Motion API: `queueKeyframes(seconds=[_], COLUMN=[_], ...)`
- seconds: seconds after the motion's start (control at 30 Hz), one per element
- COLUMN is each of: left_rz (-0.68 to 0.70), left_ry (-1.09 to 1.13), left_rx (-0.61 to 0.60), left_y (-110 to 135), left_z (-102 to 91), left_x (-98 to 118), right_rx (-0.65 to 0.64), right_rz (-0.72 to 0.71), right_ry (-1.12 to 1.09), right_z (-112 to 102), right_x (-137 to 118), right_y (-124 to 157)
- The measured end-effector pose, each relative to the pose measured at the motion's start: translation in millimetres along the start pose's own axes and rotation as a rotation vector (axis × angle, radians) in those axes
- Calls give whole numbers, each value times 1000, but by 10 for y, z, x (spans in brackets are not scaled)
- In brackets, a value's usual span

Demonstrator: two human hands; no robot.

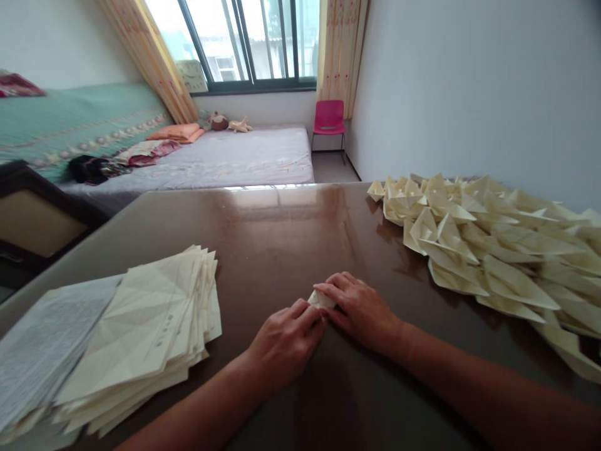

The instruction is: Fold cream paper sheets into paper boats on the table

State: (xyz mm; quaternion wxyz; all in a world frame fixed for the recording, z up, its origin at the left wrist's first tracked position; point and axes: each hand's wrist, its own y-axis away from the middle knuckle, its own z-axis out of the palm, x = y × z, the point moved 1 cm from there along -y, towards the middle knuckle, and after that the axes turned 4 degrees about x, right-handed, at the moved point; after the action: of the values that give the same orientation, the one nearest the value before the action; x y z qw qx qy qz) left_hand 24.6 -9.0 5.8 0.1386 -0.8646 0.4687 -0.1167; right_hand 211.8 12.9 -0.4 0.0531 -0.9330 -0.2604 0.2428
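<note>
L hand (287, 341) + R hand (360, 310) both pinching folded paper (320, 299) btwn them, neither nearer; long axis mostly covered by fingers, can't tell.

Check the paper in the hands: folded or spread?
Folded. The paper between left hand and right hand shows small and pointed, partly covered, unlike the broad stacked sheets.

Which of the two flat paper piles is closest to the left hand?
The cream pile, with fold creases across its top, is closest to the left hand. The whiter pile, covered in small print, lies farther left.
</note>
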Motion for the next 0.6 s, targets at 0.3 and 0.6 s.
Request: queueKeyframes(seconds=[0.3, 0.6], left_rz=[-92, -504], left_ry=[299, 686], left_rx=[227, 297], left_y=[20, -25], left_z=[-35, 52], left_x=[-73, -235], right_rx=[-62, 206], right_rz=[210, 36], right_ry=[-704, -668], right_z=[-114, -121], right_x=[-13, -33], right_y=[-39, -24])
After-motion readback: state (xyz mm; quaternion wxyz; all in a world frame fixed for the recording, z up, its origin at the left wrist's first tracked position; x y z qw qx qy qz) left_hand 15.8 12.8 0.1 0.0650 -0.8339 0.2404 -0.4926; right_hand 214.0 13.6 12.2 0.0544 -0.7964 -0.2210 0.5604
